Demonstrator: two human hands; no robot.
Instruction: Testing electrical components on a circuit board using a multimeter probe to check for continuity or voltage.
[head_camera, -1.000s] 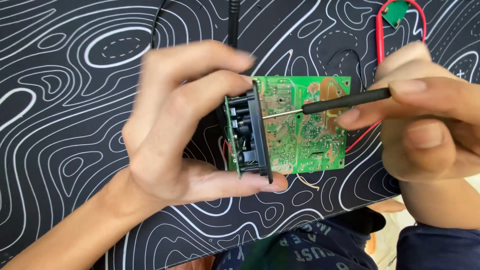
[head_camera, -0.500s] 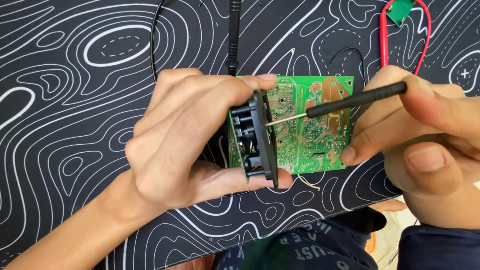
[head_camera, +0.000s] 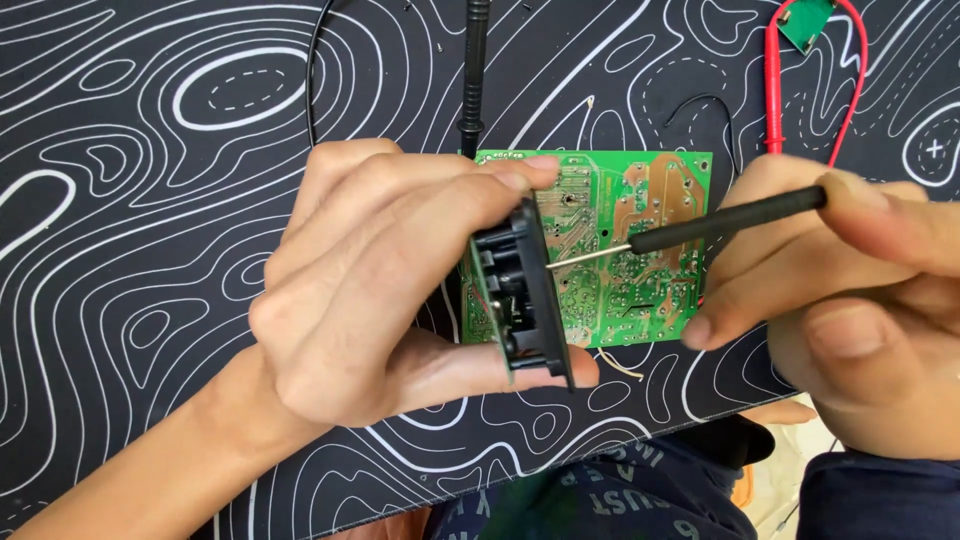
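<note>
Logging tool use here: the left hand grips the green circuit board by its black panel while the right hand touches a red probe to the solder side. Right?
Not quite. The head view shows the probe in the right hand is black, not red. The left hand does grip the green circuit board by its black panel.

Left hand (head_camera: 390, 290) enters from lower left, fingers curled over, thumb beneath, clamped. Right hand (head_camera: 850, 300) enters from right, fingers pinched together, pointing leftward.

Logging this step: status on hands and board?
Left hand grips green circuit board by its black end. Right hand holds black probe, tip on solder side. Nothing blocking.
</note>
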